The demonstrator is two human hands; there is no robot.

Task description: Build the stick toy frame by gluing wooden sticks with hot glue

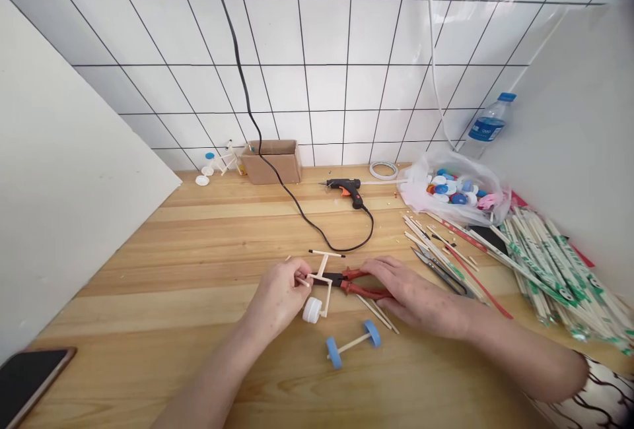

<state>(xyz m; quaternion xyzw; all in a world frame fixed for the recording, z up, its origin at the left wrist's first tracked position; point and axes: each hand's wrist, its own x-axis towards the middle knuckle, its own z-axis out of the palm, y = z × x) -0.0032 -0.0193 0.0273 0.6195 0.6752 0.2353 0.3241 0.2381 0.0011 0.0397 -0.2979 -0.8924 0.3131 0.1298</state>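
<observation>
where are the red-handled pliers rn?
Head view, below and slightly right of centre: the red-handled pliers are in the right hand, nose pointing left at the stick frame by the left hand, beyond the blue-capped axle.

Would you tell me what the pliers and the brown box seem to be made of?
Pliers: dark, dull head probably metal, by its slim shape; red handles apparently smooth plastic, from their even colour. Brown box: matte, likely cardboard, by its thin walls.
</observation>
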